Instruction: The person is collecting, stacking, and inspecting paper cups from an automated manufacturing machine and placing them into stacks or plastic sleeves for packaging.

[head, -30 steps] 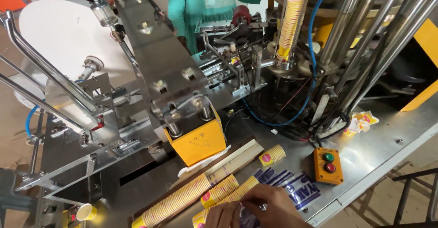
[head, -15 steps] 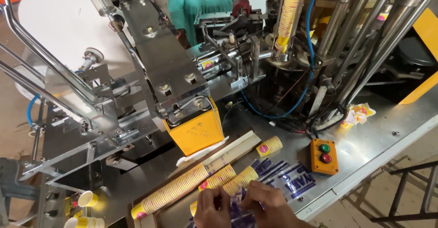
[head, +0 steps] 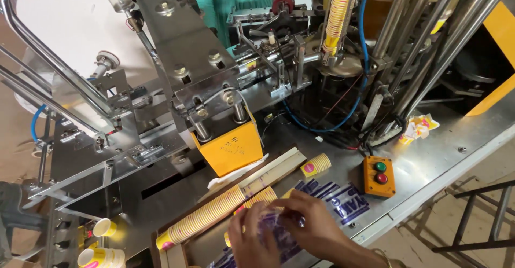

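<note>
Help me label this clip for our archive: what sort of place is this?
Most likely a paper cup factory floor. A steel forming machine fills the view, a tall stack of cups stands in its feeder, and the left hand and right hand handle nested cup stacks and printed plastic sleeves.

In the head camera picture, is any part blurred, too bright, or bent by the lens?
Head view: the white disc at upper left is nearly washed out by bright light; both hands, left hand and right hand, look slightly soft from motion over the printed plastic sleeve; the machine's steel rods lean outward, a wide-lens effect; the orange button box and the long stack of paper cups are sharp.
</note>
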